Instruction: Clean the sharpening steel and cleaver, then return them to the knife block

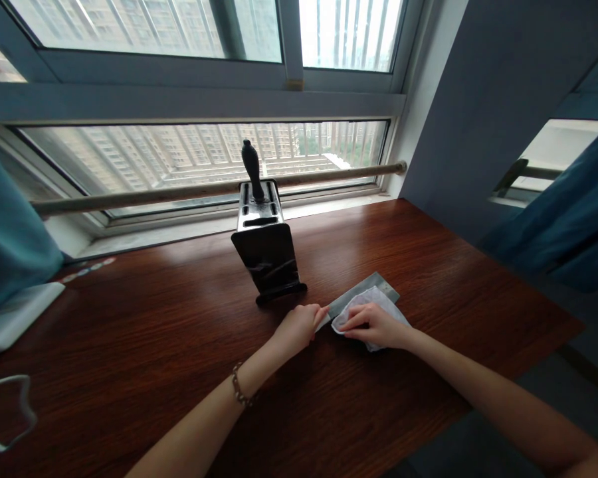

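Note:
A cleaver (386, 287) with a broad grey blade is held just above or on the wooden table; I cannot tell whether it touches. My left hand (301, 326) is closed around its handle, which the fingers mostly hide. Over the near part of the blade lies a white cloth (373, 299), pinched by my right hand (371, 324) with bent fingers. Behind my left hand stands a black knife block (266, 255) with slots in its top. One dark-handled tool (252, 166) sticks up out of it, its lower part hidden.
The brown wooden table (154, 318) reaches to the window ledge, where a horizontal rail (179, 194) runs across. At the left are a white flat object (20, 318), a white cable or strap (27, 401) and a blue curtain (10, 232). Another blue curtain (568, 212) hangs at the right.

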The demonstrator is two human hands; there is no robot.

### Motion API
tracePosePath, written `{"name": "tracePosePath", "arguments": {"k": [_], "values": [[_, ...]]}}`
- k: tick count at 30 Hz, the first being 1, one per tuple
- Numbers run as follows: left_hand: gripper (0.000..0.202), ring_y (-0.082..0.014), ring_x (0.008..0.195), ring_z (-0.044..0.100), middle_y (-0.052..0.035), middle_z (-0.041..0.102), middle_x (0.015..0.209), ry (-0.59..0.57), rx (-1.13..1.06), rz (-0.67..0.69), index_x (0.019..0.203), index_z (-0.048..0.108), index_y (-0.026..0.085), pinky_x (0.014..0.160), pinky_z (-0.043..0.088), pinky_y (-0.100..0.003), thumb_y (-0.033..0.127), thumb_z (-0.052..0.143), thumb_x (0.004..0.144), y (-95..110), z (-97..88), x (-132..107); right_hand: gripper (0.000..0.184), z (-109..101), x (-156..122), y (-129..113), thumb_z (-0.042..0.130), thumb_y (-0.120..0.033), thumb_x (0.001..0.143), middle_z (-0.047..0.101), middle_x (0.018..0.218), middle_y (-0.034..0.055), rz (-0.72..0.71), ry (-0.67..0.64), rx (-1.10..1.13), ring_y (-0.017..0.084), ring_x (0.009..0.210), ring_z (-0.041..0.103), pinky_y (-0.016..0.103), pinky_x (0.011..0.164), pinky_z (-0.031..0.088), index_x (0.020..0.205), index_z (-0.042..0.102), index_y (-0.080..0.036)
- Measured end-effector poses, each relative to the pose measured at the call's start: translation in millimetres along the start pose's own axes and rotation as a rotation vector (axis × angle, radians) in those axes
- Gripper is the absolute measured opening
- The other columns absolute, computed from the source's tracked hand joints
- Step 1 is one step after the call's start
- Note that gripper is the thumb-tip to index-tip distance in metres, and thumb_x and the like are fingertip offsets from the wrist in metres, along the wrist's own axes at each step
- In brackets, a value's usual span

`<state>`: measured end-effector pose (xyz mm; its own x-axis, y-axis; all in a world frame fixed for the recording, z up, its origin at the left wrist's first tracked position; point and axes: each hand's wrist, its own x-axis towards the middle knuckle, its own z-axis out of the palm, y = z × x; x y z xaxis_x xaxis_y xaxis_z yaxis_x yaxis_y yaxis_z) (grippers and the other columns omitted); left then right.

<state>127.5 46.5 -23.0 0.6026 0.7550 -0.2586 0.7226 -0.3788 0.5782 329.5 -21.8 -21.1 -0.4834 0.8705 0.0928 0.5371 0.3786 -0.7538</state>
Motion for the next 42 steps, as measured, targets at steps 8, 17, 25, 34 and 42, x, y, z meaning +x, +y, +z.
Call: {"name": "tracePosePath", "arguments": {"k": [8, 17, 25, 34, 42], "values": [[0.053, -0.0106, 0.04, 0.048, -0.0011, 0.055, 0.052, -0.001, -0.041, -0.009, 0.072, 0.055, 0.016, 0.046, 0.032, -0.021, 0.056, 0.024, 0.087, 3, -1.8, -1, 0.032, -41, -26, 36, 0.055, -0.045, 0.077, 0.063, 0.073, 0.0041, 0.21, 0.069, 0.037, 0.013, 0.067, 0.055, 0.027, 0.063, 0.041, 0.086, 0.073, -0.019], [0.055, -0.0107, 0.036, 0.048, -0.0007, 0.054, 0.052, -0.027, -0.107, -0.016, 0.072, 0.054, 0.016, 0.04, 0.033, -0.021, 0.06, 0.023, 0.086, 0, -0.5, 0, 0.033, -86, -53, 72, 0.059, -0.046, 0.073, 0.07, 0.089, 0.0076, 0.363, 0.177, 0.0, 0.02, 0.084, 0.062, 0.032, 0.076, 0.046, 0.085, 0.072, -0.018], [0.057, -0.0115, 0.037, 0.049, -0.0016, 0.055, 0.053, -0.039, -0.129, -0.026, 0.074, 0.054, 0.016, 0.039, 0.033, -0.021, 0.062, 0.022, 0.085, -1, -0.6, 1, 0.033, -98, -58, 81, 0.061, -0.045, 0.071, 0.07, 0.093, 0.0077, 0.463, 0.226, -0.013, 0.022, 0.088, 0.062, 0.032, 0.079, 0.045, 0.086, 0.072, -0.018], [0.057, -0.0123, 0.037, 0.049, -0.0016, 0.054, 0.051, -0.036, -0.129, -0.031, 0.073, 0.054, 0.015, 0.04, 0.034, -0.022, 0.062, 0.023, 0.084, 0, -1.3, 1, 0.029, -50, -30, 37, 0.053, -0.039, 0.08, 0.066, 0.083, 0.0055, 0.321, 0.487, -0.133, 0.016, 0.076, 0.06, 0.028, 0.07, 0.045, 0.093, 0.07, -0.02], [0.061, -0.0121, 0.039, 0.05, -0.0019, 0.054, 0.052, -0.035, -0.134, -0.015, 0.073, 0.054, 0.015, 0.039, 0.033, -0.021, 0.065, 0.021, 0.083, 1, -1.9, 0, 0.035, 10, 9, -3, 0.032, -0.033, 0.09, 0.059, 0.08, 0.0062, 0.037, 0.187, -0.395, 0.014, 0.078, 0.053, 0.027, 0.071, 0.04, 0.093, 0.065, -0.02]]}}
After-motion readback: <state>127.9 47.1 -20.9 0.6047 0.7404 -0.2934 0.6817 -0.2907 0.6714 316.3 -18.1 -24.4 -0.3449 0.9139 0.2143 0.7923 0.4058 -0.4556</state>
